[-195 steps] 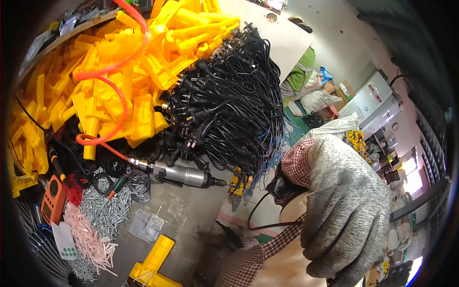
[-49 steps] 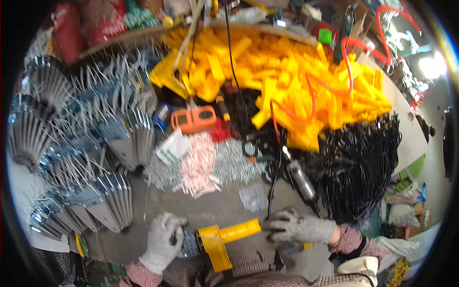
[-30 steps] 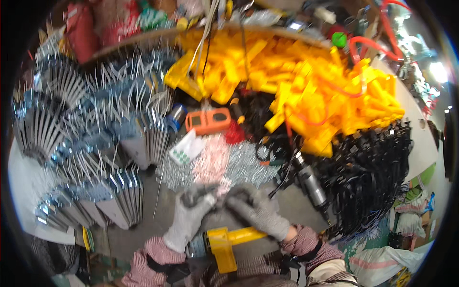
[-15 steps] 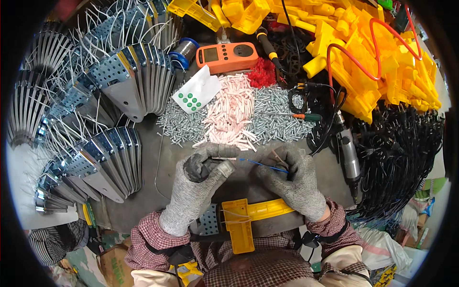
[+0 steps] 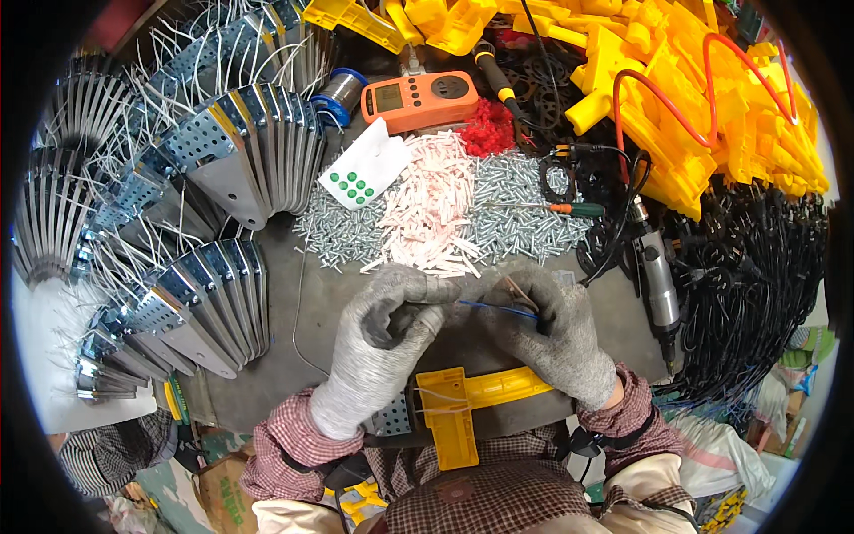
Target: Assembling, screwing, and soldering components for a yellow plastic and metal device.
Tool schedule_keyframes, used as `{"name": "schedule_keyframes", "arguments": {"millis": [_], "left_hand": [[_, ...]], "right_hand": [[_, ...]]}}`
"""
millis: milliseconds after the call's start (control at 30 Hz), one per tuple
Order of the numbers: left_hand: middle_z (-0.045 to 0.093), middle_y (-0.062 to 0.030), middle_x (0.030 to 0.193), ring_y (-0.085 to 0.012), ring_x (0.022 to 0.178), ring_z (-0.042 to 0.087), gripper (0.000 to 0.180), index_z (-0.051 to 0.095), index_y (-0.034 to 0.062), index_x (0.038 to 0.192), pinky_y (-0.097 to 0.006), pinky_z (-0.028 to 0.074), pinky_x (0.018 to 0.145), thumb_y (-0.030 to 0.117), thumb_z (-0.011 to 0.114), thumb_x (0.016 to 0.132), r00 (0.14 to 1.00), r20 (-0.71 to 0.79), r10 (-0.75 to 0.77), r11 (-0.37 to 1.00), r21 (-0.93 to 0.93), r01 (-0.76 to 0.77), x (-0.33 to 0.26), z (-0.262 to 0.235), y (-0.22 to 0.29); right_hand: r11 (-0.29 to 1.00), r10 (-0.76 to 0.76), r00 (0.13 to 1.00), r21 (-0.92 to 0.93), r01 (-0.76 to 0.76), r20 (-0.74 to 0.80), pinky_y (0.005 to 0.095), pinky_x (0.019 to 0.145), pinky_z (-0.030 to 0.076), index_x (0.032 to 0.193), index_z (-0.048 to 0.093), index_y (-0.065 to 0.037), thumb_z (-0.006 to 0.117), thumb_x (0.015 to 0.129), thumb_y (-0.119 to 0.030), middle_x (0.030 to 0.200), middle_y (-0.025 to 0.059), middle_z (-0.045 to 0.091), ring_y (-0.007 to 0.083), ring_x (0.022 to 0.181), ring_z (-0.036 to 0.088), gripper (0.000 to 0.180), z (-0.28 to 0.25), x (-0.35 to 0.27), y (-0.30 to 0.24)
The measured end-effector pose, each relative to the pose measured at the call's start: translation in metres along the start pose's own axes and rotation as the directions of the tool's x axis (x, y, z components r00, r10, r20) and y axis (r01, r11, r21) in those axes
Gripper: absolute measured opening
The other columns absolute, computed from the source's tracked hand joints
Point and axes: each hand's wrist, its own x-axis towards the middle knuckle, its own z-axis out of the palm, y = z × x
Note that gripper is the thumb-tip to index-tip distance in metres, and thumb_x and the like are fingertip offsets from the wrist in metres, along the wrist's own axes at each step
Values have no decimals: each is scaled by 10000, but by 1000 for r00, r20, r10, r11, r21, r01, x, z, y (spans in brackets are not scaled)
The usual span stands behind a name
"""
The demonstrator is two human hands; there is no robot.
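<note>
Near centre, above the grey table (image 5: 614,320), the right hand (image 5: 560,316) pinches a blue wire (image 5: 511,311); the left hand (image 5: 366,331) is pinched together by its end. Yellow parts (image 5: 685,116) crowd two o'clock; a white sack (image 5: 725,449), four.

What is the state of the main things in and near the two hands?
Left hand: gloved, pinched closed.
Right hand: gloved, pinching the blue wire.
Blue wire: extending toward the left hand.
Orange meter: lying face up, reading unclear.
Screwdriver: lying across the screws.
Power tool: lying down, not held.
Yellow part: lying down, not held.
</note>
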Motion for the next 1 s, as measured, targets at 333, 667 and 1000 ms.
{"name": "schedule_keyframes", "arguments": {"millis": [333, 667, 1000], "left_hand": [[704, -47, 1042, -144, 1014, 654, 170, 737, 11, 1068, -282, 519, 912, -12, 729, 900, 980, 155, -123, 983, -115, 142, 0, 4, 5], [613, -160, 1121, -344, 1073, 605, 354, 637, 42, 1194, -452, 496, 958, 80, 709, 850, 822, 538, 187, 383, 731, -565, 58, 2, -4], [621, -137, 1071, -366, 1021, 599, 387, 622, 57, 1062, -487, 488, 910, 160, 790, 729, 801, 531, 276, 345, 724, -598, 75, 18, -11]], "right_hand": [[996, 40, 982, 76, -55, 186, 357, 717, 525, 1188, 673, -54, 746, 906, -164, 1018, 154, 679, 306, 856, 674, 311, -9, 7, -3], [722, 363, 906, 680, -127, -216, 212, 490, 415, 1239, 541, -85, 480, 1063, -256, 785, 7, 575, 49, 567, 488, 253, -30, 12, 2], [845, 233, 961, 459, -276, 148, 274, 701, 529, 1136, 599, 2, 599, 1013, -162, 942, 85, 678, 134, 787, 671, 205, -16, 6, 0]]}}
